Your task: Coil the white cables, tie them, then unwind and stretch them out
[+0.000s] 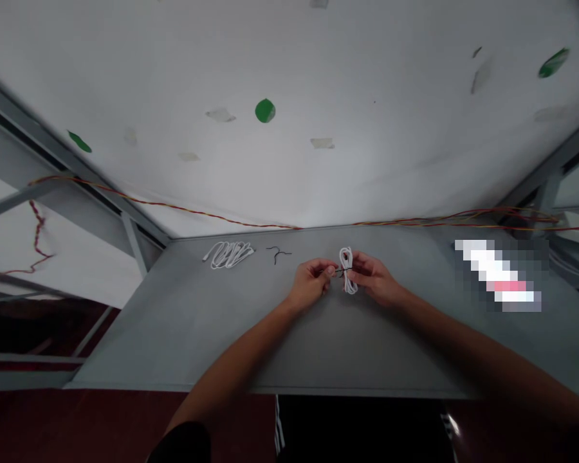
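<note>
A white cable [350, 284], coiled into a narrow bundle, is held upright above the grey table by my right hand [374, 278], whose fingers are closed around its right side. A thin black twist tie [339, 271] runs around the bundle's middle. My left hand [314, 281] pinches the tie's loose end just left of the bundle. To the left on the table lies another white cable [229, 255], loosely looped. Between it and my left hand rest several black twist ties [278, 253], partly overlapping.
The grey table [183, 321] meets a white wall panel [289, 186] with green stickers at its back. Twisted red and yellow wires [197, 211] run along that edge. A pixelated, blurred object [499, 273] lies at the right. Grey metal frame posts [135, 241] flank the table.
</note>
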### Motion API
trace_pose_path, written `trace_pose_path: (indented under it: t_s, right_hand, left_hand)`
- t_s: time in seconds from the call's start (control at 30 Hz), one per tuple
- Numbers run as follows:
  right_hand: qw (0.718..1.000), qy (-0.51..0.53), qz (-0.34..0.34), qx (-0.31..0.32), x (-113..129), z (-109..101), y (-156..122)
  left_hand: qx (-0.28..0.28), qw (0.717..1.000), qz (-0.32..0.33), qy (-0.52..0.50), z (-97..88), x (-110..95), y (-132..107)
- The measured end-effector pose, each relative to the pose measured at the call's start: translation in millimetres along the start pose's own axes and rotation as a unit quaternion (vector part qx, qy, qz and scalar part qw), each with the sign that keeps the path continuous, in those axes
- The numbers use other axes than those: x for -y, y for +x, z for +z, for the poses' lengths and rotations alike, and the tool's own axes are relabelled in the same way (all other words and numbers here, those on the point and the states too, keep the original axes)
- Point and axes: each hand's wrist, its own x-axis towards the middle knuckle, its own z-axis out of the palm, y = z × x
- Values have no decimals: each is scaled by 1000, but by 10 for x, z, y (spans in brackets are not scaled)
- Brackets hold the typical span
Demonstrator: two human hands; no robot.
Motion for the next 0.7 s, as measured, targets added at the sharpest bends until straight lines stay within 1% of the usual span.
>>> trace_pose_path:
  t_s: [0.07,0.13,0.23,0.33,0.4,0.5,0.63,0.7]
  right_hand:
    - [999,26,13,-22,-10,4,-8]
    - [998,34,25,-44,-17,1,-10]
    - [996,7,32,-80,-29,-15,-1]
    - [993,-51,29,-103,-49,-39,23]
    - [989,-95,11,-111,-61,-56,42]
    - [979,-169,-23,-111,-63,-75,63]
    - [958,-271,-45,-87,-46,-55,47]
    - [931,-349,-68,-75,-47,-29,24]
  left_hand:
    - [-2,998,33,57,11,11,-2]
    - [-9,987,80,137,18,1,-19]
    - [-11,967,123,222,27,-33,-71]
    - [-2,959,145,245,40,-38,-127]
    - [-1,949,167,268,46,-17,-153]
    - [-10,921,206,331,35,22,-167]
    - [-67,881,260,391,-22,39,-148]
    - [-89,874,276,391,-49,39,-133]
